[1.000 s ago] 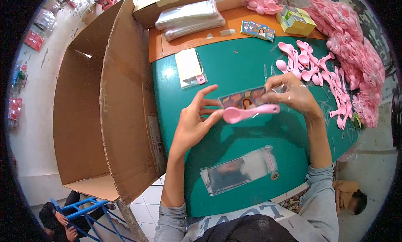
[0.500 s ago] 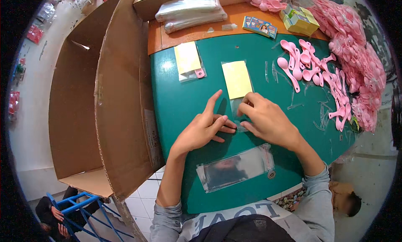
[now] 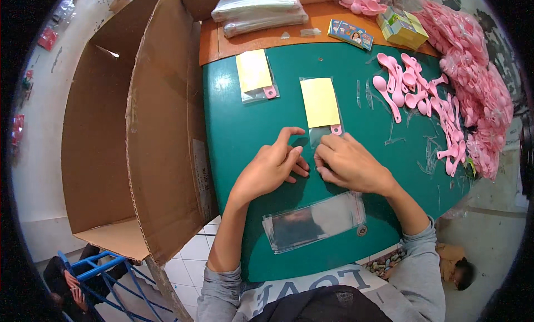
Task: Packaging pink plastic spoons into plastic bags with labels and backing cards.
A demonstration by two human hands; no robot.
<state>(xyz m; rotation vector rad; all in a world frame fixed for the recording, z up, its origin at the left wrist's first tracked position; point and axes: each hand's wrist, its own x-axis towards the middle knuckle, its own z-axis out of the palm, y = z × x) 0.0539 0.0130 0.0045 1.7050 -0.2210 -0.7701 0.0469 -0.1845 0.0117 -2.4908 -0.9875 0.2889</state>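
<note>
In front of me lies a clear plastic bag (image 3: 319, 139) with a yellow card (image 3: 320, 103) in it. The pink end of a spoon handle (image 3: 336, 129) shows below the card. My right hand (image 3: 356, 165) is at the bag's lower end, fingers curled and pressed together; what they pinch is hidden. Just left of it, my left hand (image 3: 270, 169) hovers with its index finger crooked out and the others loosely bent, holding nothing visible. Further left lies a second bagged yellow card (image 3: 253, 70) with a pink handle. Nearer me is a stack of flat clear bags (image 3: 314, 222).
Loose pink spoons (image 3: 396, 91) lie at the right, beside a large plastic-wrapped heap of them (image 3: 470, 71). Clear strips (image 3: 429, 155) are scattered nearby. Bag bundles (image 3: 258, 10), printed cards (image 3: 350, 33) and a yellow box (image 3: 403, 30) stand behind. A tall cardboard box (image 3: 167, 127) borders the left.
My right fingers have curled tighter and the spoon handle end has come into sight below the card. My left index finger has bent down. The whole view has shifted slightly.
</note>
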